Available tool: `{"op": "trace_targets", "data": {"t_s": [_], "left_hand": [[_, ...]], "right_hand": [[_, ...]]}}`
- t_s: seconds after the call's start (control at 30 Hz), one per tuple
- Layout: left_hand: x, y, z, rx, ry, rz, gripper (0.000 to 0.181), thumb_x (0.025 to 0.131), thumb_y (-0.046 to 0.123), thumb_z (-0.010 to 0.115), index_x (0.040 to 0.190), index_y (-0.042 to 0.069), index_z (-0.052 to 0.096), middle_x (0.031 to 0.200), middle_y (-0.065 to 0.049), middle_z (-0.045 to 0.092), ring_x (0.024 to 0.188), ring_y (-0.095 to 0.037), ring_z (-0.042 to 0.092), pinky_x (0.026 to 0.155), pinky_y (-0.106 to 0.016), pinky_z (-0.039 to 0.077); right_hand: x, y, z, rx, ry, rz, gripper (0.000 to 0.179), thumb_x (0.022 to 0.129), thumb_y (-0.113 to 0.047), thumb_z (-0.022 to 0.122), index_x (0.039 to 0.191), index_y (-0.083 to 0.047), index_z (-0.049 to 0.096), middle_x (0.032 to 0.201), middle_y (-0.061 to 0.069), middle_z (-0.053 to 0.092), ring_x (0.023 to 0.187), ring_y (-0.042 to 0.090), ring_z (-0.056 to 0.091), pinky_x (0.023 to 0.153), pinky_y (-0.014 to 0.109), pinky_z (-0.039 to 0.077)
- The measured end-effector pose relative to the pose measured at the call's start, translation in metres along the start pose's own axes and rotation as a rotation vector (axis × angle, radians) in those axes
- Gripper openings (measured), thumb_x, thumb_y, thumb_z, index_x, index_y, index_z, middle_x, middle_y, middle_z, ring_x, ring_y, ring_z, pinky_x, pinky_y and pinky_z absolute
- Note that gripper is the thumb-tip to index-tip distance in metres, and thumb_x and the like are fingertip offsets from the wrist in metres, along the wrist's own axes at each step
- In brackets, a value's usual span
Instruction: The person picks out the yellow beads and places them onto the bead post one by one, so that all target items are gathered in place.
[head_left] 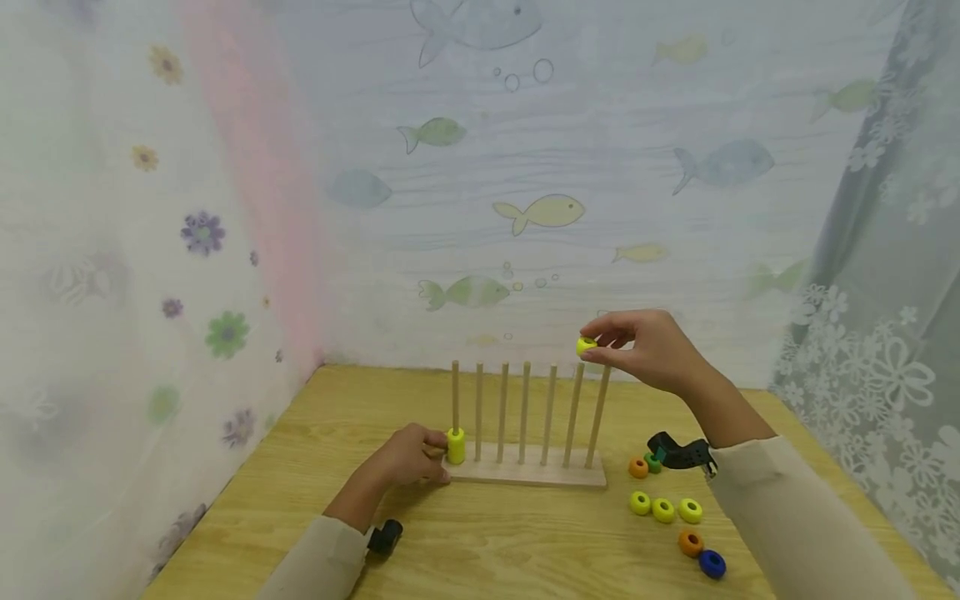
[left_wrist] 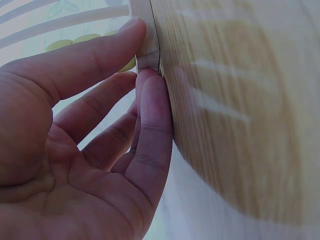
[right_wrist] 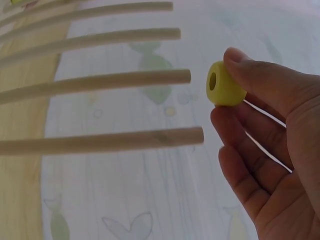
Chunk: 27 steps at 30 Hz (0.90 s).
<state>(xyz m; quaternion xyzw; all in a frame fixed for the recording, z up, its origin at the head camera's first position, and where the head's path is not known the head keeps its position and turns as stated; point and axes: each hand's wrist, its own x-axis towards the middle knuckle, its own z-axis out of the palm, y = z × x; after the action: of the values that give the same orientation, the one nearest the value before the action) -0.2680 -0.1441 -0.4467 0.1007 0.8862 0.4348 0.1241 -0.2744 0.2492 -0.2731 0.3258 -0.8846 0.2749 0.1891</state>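
Note:
My right hand (head_left: 651, 352) pinches a yellow wooden bead (head_left: 584, 347) between thumb and fingers, up by the tops of the two rightmost pegs. In the right wrist view the held bead (right_wrist: 230, 90) shows its hole facing the pegs, with a small gap before the nearest peg tip (right_wrist: 186, 76). A wooden peg stand (head_left: 525, 477) carries a row of several upright pegs. Yellow beads (head_left: 456, 447) are stacked on its leftmost peg. My left hand (head_left: 408, 455) grips the left end of the stand; the left wrist view shows thumb and fingers at the base's end (left_wrist: 148, 60).
Right of the stand lie loose beads: an orange bead (head_left: 638, 467) beside a green bead (head_left: 652, 462), a row of yellow beads (head_left: 663, 510), then another orange bead (head_left: 691, 543) touching a blue bead (head_left: 712, 564). A fish-patterned curtain (head_left: 480, 250) hangs behind the wooden table (head_left: 487, 550).

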Motion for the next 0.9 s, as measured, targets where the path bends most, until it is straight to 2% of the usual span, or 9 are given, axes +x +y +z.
{"op": "trace_targets", "data": {"t_s": [0.33,0.57,0.9], "left_hand": [[0.001,0.0,0.0,0.017,-0.01,0.01,0.065,0.079,0.013,0.092,0.137,0.002,0.066,0.145,-0.022,0.059,0.123,-0.039,0.064,0.077,-0.039,0.062],[0.002,-0.001,0.0,0.043,0.008,0.014,0.062,0.079,0.015,0.092,0.135,0.004,0.068,0.146,-0.019,0.059,0.127,-0.04,0.061,0.082,-0.04,0.061],[0.002,-0.001,0.001,-0.001,-0.002,0.006,0.061,0.08,0.012,0.091,0.136,0.002,0.067,0.146,-0.021,0.059,0.123,-0.038,0.065,0.078,-0.039,0.062]], "right_hand": [[0.014,-0.013,0.013,0.024,-0.021,0.004,0.028,0.09,-0.032,0.083,0.115,-0.02,0.079,0.105,-0.005,0.077,0.09,0.011,0.072,0.081,0.037,0.06],[0.026,-0.021,0.022,0.062,-0.03,0.002,0.029,0.088,-0.031,0.085,0.114,-0.021,0.079,0.107,-0.006,0.077,0.091,0.011,0.073,0.083,0.039,0.061],[0.039,-0.032,0.035,0.113,-0.028,-0.024,0.029,0.088,-0.032,0.085,0.115,-0.022,0.079,0.109,-0.007,0.077,0.094,0.011,0.074,0.085,0.04,0.061]]}}
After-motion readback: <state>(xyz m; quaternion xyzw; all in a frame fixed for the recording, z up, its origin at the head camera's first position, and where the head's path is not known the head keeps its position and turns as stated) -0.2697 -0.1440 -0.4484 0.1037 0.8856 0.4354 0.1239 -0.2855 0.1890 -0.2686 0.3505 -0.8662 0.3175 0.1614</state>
